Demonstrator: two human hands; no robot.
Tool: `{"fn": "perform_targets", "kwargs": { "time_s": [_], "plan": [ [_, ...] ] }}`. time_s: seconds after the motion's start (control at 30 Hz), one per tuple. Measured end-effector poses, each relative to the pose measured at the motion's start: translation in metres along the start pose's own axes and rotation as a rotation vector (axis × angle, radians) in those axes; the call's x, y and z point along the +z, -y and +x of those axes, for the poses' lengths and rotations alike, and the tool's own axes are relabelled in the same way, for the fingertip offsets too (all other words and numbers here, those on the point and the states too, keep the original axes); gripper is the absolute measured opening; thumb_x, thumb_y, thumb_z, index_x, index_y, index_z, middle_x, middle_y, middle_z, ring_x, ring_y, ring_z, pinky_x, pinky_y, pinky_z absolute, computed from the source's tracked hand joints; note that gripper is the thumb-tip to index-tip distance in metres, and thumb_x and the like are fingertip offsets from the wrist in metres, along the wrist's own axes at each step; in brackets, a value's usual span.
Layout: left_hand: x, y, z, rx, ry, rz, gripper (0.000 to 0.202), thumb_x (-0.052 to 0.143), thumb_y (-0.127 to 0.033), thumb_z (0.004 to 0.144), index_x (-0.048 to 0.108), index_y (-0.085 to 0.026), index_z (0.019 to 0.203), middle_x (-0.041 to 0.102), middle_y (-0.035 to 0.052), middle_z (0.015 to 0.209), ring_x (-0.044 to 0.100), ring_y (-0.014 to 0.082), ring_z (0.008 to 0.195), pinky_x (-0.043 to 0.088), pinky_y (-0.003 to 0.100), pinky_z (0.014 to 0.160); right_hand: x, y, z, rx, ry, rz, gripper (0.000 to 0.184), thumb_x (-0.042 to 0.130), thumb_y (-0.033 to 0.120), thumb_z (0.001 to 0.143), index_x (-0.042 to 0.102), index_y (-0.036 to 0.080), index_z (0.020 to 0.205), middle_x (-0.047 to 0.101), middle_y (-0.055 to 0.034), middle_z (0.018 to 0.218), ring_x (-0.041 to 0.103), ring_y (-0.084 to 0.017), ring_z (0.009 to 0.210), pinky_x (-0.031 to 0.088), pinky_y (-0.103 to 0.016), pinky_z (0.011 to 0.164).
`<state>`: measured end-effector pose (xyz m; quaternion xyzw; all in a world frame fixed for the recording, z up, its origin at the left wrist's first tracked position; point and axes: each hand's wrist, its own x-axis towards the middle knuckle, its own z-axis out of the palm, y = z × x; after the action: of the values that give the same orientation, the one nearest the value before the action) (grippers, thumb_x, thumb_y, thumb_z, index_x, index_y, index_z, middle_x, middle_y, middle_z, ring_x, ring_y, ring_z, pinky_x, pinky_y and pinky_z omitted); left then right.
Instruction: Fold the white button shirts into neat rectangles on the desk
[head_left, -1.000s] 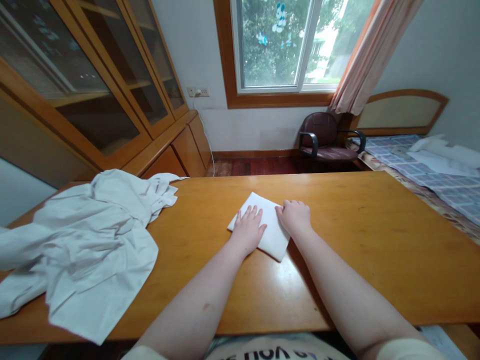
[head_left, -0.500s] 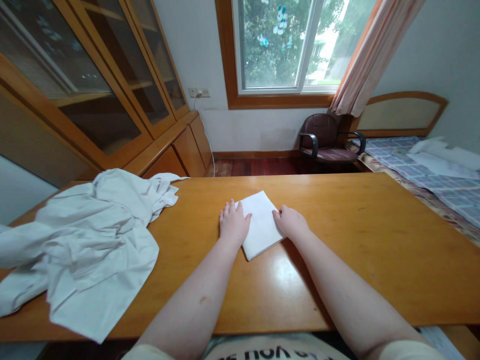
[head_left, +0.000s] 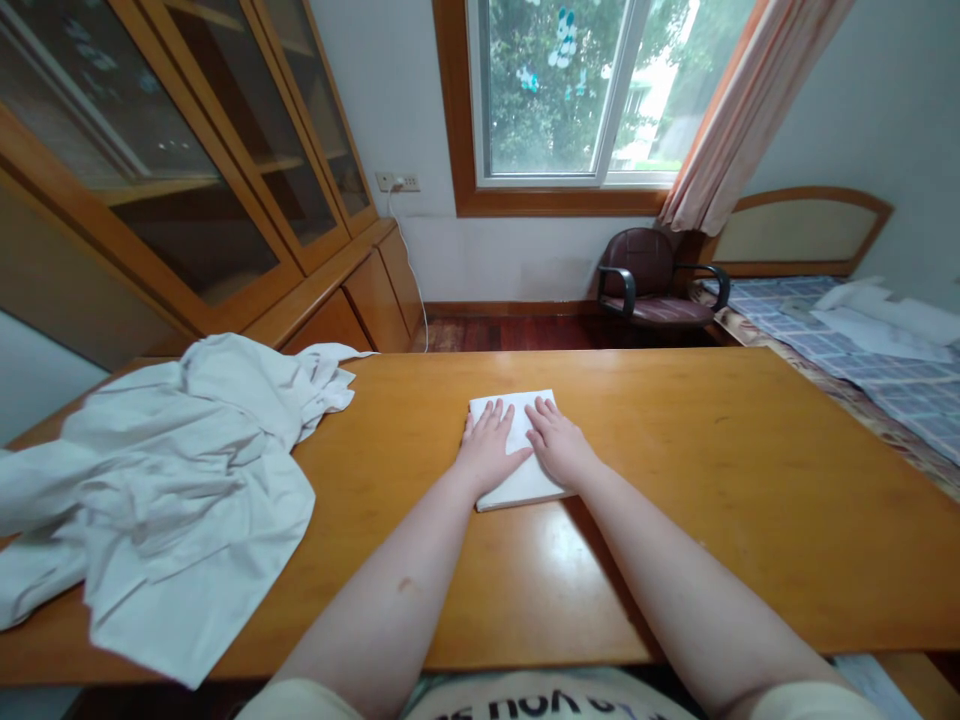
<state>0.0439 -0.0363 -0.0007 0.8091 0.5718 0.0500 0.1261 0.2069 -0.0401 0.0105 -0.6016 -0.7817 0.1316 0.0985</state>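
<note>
A white, flat, folded square (head_left: 519,485), perhaps cloth or paper, lies near the middle of the wooden table (head_left: 720,480). Its edges run nearly parallel to the table's. My left hand (head_left: 491,445) rests palm down on its left half, fingers spread and pointing away from me. On the right half lies my right hand (head_left: 556,440), also flat with its fingers stretched out. The two thumbs point towards each other, close together. Both palms cover much of the square's surface.
A crumpled white cloth (head_left: 202,480), with sleeve-like parts, covers the table's left side. Beyond the table stand a glass-doored cabinet (head_left: 225,180) on the left, an office chair (head_left: 649,275) under the window, and a bed (head_left: 862,330) at right.
The white square has turned so that its edges line up more with the table. Both hands have shifted from its side edges onto its top, and the right hand's fingers have straightened.
</note>
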Motion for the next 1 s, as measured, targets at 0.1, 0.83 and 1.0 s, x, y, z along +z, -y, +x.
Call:
{"fn": "perform_targets", "kwargs": {
  "time_s": [0.1,0.83,1.0],
  "plan": [
    [0.001,0.003,0.001,-0.056,-0.023,-0.018,0.078,0.030,-0.065,0.084,0.016,-0.022,0.148,0.009,0.0049,0.156,0.002,0.0264,0.142,0.006,0.051,0.113,0.005,-0.002,0.004,0.071,0.030,-0.028,0.057,0.032,0.040,0.094,0.027,0.016,0.146,0.014,-0.0135,0.154,0.013,-0.026,0.141,0.022,-0.040,0.109],
    [0.009,0.052,0.029,-0.453,-0.809,-1.216,0.023,0.042,-0.024,0.076,0.064,-0.020,0.083,0.068,0.0037,0.091,0.061,0.0157,0.088,0.046,0.029,0.083,-0.002,0.024,-0.013,-0.170,-0.278,0.152,0.044,0.036,0.032,0.092,0.049,0.014,0.130,0.038,-0.0117,0.145,0.040,-0.019,0.128,0.031,-0.034,0.106],
    [0.010,0.053,0.031,-0.486,-0.833,-1.300,0.021,0.043,-0.025,0.073,0.063,-0.020,0.078,0.066,0.0021,0.086,0.059,0.0125,0.075,0.045,0.025,0.070,0.019,0.065,-0.011,-0.063,-0.162,0.052,0.066,0.047,0.052,0.085,0.041,0.012,0.137,0.029,-0.0185,0.148,0.024,-0.034,0.136,0.015,-0.054,0.108]
  ]
}}
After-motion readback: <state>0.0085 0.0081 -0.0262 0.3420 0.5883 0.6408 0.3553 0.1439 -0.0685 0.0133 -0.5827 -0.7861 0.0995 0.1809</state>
